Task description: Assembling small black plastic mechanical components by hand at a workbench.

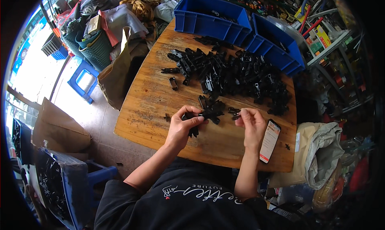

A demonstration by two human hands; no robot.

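My left hand (183,123) is closed around a cluster of small black plastic parts (212,110) that fan out past the fingertips; more black pieces show below the palm. Thumb and fingers of my right hand (251,123) pinch a small black plastic part (234,110), a short gap to the right of the cluster. Both hands hover over the near part of the wooden table (152,97). Beyond them spreads a large heap of similar black parts (224,71), some with metallic strips. One loose black clip (173,83) lies at the heap's left side.
Two blue bins (212,25) (294,57) stand along the far edge, with black parts inside. A lit phone (270,141) lies right of my right hand. Paper sacks (60,129) (306,145), a blue stool (83,79) and stacked baskets (94,49) crowd around the table.
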